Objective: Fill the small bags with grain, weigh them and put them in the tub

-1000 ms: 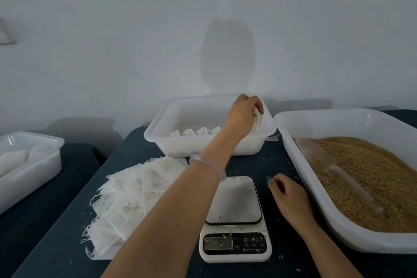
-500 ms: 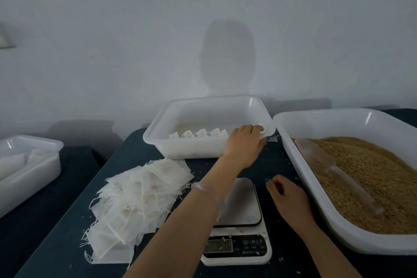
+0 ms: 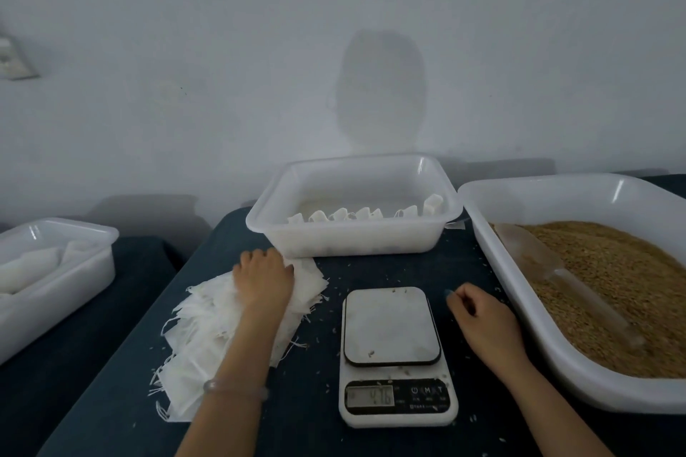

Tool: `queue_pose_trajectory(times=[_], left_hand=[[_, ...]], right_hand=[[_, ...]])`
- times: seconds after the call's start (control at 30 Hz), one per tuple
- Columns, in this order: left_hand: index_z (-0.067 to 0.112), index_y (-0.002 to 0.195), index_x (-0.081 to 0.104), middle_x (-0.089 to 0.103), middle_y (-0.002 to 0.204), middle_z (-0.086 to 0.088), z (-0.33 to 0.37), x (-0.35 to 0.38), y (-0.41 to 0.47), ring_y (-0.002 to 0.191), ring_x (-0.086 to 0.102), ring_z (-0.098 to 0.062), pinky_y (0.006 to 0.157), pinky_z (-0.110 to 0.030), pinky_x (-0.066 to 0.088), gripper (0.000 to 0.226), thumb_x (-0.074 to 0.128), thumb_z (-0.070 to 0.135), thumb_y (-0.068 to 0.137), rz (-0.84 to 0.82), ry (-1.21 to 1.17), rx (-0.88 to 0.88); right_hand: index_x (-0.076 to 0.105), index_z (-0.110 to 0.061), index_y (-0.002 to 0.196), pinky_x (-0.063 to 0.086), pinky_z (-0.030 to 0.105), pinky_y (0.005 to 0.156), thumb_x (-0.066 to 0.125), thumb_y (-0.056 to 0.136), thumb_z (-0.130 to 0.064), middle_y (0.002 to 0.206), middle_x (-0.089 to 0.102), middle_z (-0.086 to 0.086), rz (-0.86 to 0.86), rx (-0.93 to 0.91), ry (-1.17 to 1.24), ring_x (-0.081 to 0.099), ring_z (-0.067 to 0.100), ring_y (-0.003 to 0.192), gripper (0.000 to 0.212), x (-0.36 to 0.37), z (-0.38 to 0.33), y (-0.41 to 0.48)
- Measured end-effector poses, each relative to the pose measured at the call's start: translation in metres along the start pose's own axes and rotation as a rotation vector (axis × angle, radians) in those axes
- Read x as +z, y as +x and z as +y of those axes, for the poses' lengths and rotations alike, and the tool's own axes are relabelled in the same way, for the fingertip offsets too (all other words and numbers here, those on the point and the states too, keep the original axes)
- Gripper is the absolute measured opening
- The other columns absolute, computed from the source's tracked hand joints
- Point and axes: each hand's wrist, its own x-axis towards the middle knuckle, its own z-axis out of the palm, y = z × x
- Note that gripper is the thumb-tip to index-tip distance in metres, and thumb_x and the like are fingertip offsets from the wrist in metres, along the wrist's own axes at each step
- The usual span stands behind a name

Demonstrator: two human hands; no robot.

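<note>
Now left hand (image 3: pixel 265 280) lies palm-down on flimsy, frayed white bags (image 3: pixel 208 326), grip unclear; right hand (image 3: pixel 482 319) rests loosely curled, empty.

Dark blue table (image 3: pixel 389 271), pile of empty bags (image 3: pixel 208 326), scale (image 3: pixel 393 356), white tub (image 3: pixel 352 241), grain tray (image 3: pixel 493 252)

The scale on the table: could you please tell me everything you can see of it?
The scale is white plastic, lying flat on the dark table between the empty bags and the grain tray. Its pale square platform has a dark rim and carries only a few stray grains. The dark front panel holds a lit display, digits blurred, and three buttons. Neither the left hand nor the right hand touches it.
</note>
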Motion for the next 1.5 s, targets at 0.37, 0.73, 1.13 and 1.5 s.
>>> queue_pose_trajectory(times=[0.37, 0.73, 1.13, 1.5], left_hand=[[0.026, 0.094, 0.069, 0.070, 0.090, 0.003, -0.013, -0.019, 0.006, 0.081, 0.059, -0.019, 0.063, -0.029, 0.041, 0.010, 0.063, 0.025, 0.086, 0.063, -0.451, -0.031], [0.030, 0.094, 0.070, 0.075, 0.077, 0.008, 0.013, -0.030, -0.022, 0.069, 0.070, -0.008, 0.061, -0.020, 0.054, 0.014, 0.077, 0.023, 0.084, -0.143, -1.163, 0.016], [0.039, 0.082, 0.056, 0.065, 0.071, 0.009, 0.074, -0.016, -0.068, 0.062, 0.057, -0.004, 0.054, -0.013, 0.045, 0.033, 0.086, 0.037, 0.070, 0.083, -1.115, 0.270], [0.006, 0.091, 0.063, 0.065, 0.075, -0.003, 0.077, -0.015, -0.079, 0.061, 0.061, -0.019, 0.051, -0.038, 0.055, 0.030, 0.081, 0.026, 0.078, 0.397, -0.688, 0.739]], right_hand=[[0.053, -0.021, 0.070, 0.040, 0.028, 0.049, 0.055, 0.095, -0.037, 0.056, 0.057, 0.001, -0.003, -0.006, -0.010, 0.056, 0.008, 0.050, 0.030, -0.001, 0.000, 0.001], [0.055, -0.023, 0.070, 0.041, 0.027, 0.049, 0.054, 0.095, -0.039, 0.057, 0.059, 0.001, -0.016, 0.003, -0.023, 0.056, 0.009, 0.049, 0.030, 0.000, -0.001, 0.001], [0.052, -0.033, 0.087, 0.041, 0.017, 0.058, 0.060, 0.090, -0.030, 0.079, 0.055, -0.014, 0.162, -0.279, 0.054, 0.055, 0.005, 0.071, 0.009, -0.009, -0.022, -0.012], [0.070, -0.019, 0.103, 0.053, 0.018, 0.071, 0.069, 0.078, -0.037, 0.102, 0.067, -0.004, 0.226, -0.821, -0.441, 0.064, 0.012, 0.088, 0.031, 0.001, -0.078, -0.013]])
